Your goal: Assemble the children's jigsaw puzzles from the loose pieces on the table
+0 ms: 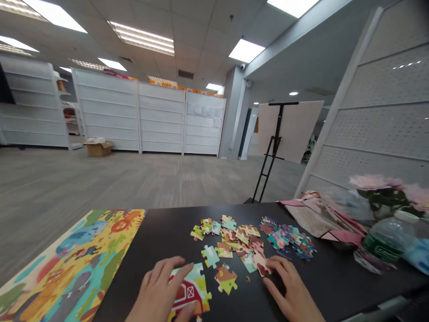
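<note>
My left hand (163,286) lies over a joined section of jigsaw puzzle (197,286) showing a red barn, its fingers spread and covering part of the picture. My right hand (288,286) is at the near edge of a loose pile of pieces. Its fingertips touch a pink and brown puzzle piece (260,260), with thumb and fingers apart. Between the hands lies a brown and green puzzle piece (226,278), with a pale blue puzzle piece (210,256) beyond it. The pile of farm-coloured puzzle pieces (239,237) overlaps in the middle of the black table (161,237).
A second heap of dark blue puzzle pieces (290,239) lies right of the pile. A colourful animal picture sheet (83,264) covers the table's left side. At right are a patterned cloth bag (311,219), a green-labelled bottle (385,239) and pink flowers (375,182). An easel (273,147) stands behind.
</note>
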Demonstrator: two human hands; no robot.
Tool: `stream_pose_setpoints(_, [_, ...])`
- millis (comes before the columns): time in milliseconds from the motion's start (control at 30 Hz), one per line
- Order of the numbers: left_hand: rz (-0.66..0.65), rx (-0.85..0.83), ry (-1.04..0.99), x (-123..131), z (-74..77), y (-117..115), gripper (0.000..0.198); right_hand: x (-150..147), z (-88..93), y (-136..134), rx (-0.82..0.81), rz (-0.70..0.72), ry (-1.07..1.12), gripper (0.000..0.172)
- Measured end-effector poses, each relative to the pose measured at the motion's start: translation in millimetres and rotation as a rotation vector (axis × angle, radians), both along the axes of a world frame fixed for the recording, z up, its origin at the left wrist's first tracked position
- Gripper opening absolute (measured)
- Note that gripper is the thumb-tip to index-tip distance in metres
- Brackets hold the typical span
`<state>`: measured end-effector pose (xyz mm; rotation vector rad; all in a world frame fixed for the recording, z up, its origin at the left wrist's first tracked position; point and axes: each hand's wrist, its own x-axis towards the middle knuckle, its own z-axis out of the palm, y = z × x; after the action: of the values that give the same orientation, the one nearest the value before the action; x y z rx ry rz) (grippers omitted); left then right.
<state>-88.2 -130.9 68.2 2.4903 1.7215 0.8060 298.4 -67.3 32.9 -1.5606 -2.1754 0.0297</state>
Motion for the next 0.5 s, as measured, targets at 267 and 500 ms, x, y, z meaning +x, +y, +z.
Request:
stream_pose_setpoints(267, [-0.412,-0.194,0.046,134.4,31.2,105.9,0.031,-3.5,5.3,1.1,-0.015,0.038,0.046,0.019])
stream_pose_setpoints(500, [-0.366,-0.178,0.103,170.1,1.8,78.3,0.018,-3.0,3.7,0.9,0.016,-0.059,0.129,0.022])
